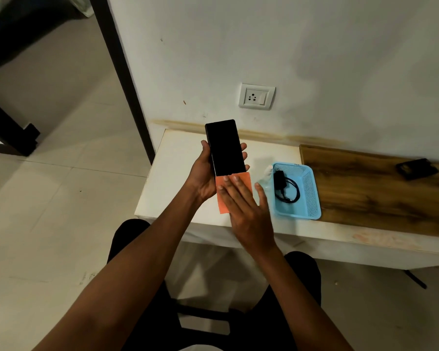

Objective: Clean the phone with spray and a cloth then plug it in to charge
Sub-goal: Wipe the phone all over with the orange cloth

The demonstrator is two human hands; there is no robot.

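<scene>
My left hand (203, 173) grips a black phone (225, 148) from below and behind, its dark screen facing me, held above the white table (173, 173). My right hand (246, 206) lies flat on an orange cloth (243, 179), pressing it against the phone's lower end. A clear spray bottle (266, 176) stands just left of a blue basket (312, 198). Inside the basket lies a black charger with its coiled cable (284, 187). A white wall socket with a switch (256, 96) sits on the wall above the table.
A wooden board (378, 191) covers the table's right part, with a dark phone case (416, 169) on it near the wall. A dark door frame (127, 79) runs down at the left, beside tiled floor. My knees are under the table's front edge.
</scene>
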